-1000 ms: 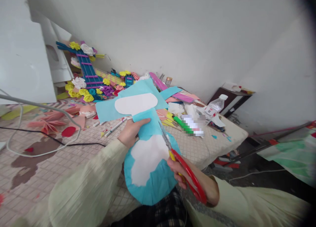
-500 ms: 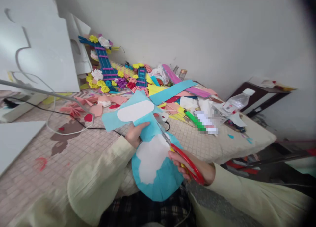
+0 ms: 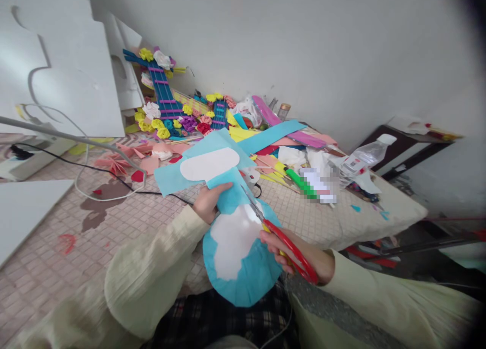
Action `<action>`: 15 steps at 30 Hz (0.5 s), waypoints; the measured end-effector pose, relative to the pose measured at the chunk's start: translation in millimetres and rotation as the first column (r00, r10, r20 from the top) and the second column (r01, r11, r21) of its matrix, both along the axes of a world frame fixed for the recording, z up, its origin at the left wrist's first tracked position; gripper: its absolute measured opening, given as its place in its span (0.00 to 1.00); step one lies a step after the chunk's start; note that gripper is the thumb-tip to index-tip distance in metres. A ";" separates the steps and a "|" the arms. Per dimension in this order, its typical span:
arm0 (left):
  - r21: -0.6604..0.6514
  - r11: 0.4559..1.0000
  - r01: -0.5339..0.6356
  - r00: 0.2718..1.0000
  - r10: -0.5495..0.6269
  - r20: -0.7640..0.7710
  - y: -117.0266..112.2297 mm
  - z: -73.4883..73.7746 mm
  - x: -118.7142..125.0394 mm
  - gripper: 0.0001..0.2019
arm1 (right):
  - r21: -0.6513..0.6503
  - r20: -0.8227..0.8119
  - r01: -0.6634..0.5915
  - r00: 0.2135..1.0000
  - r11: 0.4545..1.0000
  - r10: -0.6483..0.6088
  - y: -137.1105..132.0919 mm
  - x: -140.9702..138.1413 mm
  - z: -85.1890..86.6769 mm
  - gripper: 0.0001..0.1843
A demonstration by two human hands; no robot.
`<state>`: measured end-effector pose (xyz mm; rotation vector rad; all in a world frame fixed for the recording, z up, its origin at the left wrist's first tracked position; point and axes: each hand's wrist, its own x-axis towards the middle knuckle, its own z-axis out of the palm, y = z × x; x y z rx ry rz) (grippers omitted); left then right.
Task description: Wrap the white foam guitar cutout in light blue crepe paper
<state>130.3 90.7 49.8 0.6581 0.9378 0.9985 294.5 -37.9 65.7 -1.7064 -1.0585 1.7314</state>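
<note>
A piece of blue crepe paper (image 3: 248,286) is wrapped round the edge of a white board shape (image 3: 230,243), its round end above my lap. The white, rounded far end (image 3: 210,163) lies on a spread of the same blue paper. My left hand (image 3: 208,202) pinches the blue paper at the narrow middle, thumb on top. In my right hand (image 3: 281,248) is a pair of scissors (image 3: 290,248) with red and yellow handles. The blades point away from me, along the blue paper's right edge beside the narrow middle. Some fingers are hidden beneath the handles.
Paper-flower decorations (image 3: 167,101) stand against the wall at the back. A plastic bottle (image 3: 368,154) and a green-handled tool (image 3: 299,182) lie to the right. Cables (image 3: 110,174) cross the table (image 3: 140,248) at left, near a white board (image 3: 30,212).
The view has shifted slightly. The far blue paper is spread a little differently, its right part reaching farther out. Both hands keep their holds, and the scissors stay at the paper's edge.
</note>
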 end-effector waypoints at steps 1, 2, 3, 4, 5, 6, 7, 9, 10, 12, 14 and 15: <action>-0.002 1.000 -0.002 1.000 0.002 -0.005 0.0 0.1 0.1 0.17 | 0.006 0.003 -0.003 1.000 1.000 0.003 0.0 -0.3 0.0 0.22; -0.006 1.000 -0.005 1.000 0.005 -0.007 0.0 0.4 0.2 0.17 | 0.012 0.006 -0.003 1.000 1.000 0.003 0.2 -0.6 0.1 0.22; -0.013 1.000 -0.004 1.000 0.004 -0.008 0.0 0.8 0.2 0.17 | 0.014 0.010 -0.002 1.000 1.000 0.002 0.4 -1.0 0.1 0.22; -0.020 1.000 -0.001 1.000 0.001 -0.008 0.0 1.5 0.3 0.16 | 0.008 0.012 -0.001 1.000 1.000 0.000 0.6 -1.3 0.2 0.22; -0.026 1.000 0.000 1.000 0.000 -0.008 0.0 2.3 0.4 0.15 | -0.002 0.014 0.005 1.000 1.000 -0.005 0.8 -1.8 0.3 0.22; -0.033 0.999 -0.001 1.000 0.001 -0.011 -0.1 3.3 0.6 0.15 | -0.016 0.015 0.010 1.000 1.000 -0.010 0.9 -2.2 0.5 0.22; -0.041 0.999 -0.003 1.000 0.002 -0.014 -0.3 4.3 0.7 0.15 | -0.028 0.015 0.015 1.000 0.999 -0.015 1.0 -2.8 0.7 0.22; -0.049 0.999 -0.008 1.000 0.007 -0.019 -0.5 6.1 1.0 0.15 | -0.035 0.013 0.024 1.000 0.999 -0.024 0.8 -4.3 1.4 0.22; -0.049 0.999 -0.014 1.000 0.013 -0.019 -0.6 6.8 1.1 0.16 | -0.032 0.013 0.028 1.000 0.999 -0.028 0.7 -5.1 1.8 0.22; -0.047 0.999 -0.021 1.000 0.020 -0.024 -0.7 7.6 0.9 0.17 | -0.021 0.009 0.038 0.999 0.999 -0.037 0.6 -7.0 2.8 0.22; -0.047 0.999 -0.021 0.999 0.020 -0.029 -0.4 7.5 0.4 0.17 | -0.015 -0.002 0.049 0.999 0.999 -0.049 0.7 -8.5 3.4 0.21; -0.047 0.999 -0.019 0.999 0.018 -0.029 -0.3 7.3 0.1 0.17 | -0.017 -0.005 0.055 0.998 0.998 -0.055 0.8 -9.0 3.3 0.21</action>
